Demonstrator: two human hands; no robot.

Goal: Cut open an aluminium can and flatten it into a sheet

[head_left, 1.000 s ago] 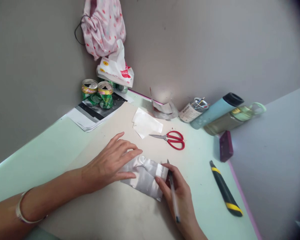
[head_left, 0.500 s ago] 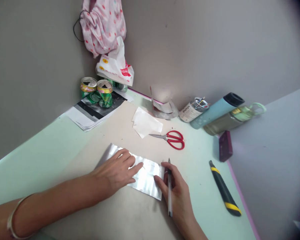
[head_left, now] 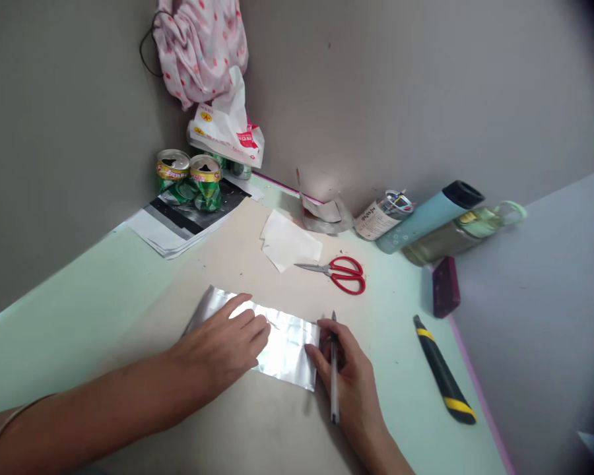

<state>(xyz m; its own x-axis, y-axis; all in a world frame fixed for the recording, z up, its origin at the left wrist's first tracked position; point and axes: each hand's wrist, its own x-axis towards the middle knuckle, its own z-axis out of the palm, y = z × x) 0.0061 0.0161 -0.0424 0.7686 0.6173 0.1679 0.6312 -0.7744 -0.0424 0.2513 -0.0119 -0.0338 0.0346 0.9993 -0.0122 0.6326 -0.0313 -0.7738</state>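
A shiny silver metal sheet (head_left: 287, 343) lies on the table, its left end bent upward. My left hand (head_left: 235, 336) rests on its left half, palm down, the index finger stretched toward the far edge and the others loosely bent. At the sheet's right edge is my right hand (head_left: 349, 373), which holds a clear pen (head_left: 334, 389) between its fingers, tip pointing away from me. The thumb of that hand touches the sheet's right end. Beyond the sheet lie red-handled scissors (head_left: 344, 274) and a white paper template (head_left: 291, 243).
Crushed green cans (head_left: 206, 185) stand on papers (head_left: 153, 231) at the back left, beside a tissue pack (head_left: 222, 135). At the right are a pen jar (head_left: 376, 221), a blue bottle (head_left: 426, 218), a green bottle (head_left: 440, 241), a purple box (head_left: 445, 287) and a utility knife (head_left: 443, 369).
My left hand has slid slightly left and toward me over the sheet, its thumb drawn in. The sheet has shifted a little left. My right hand still holds the pen.
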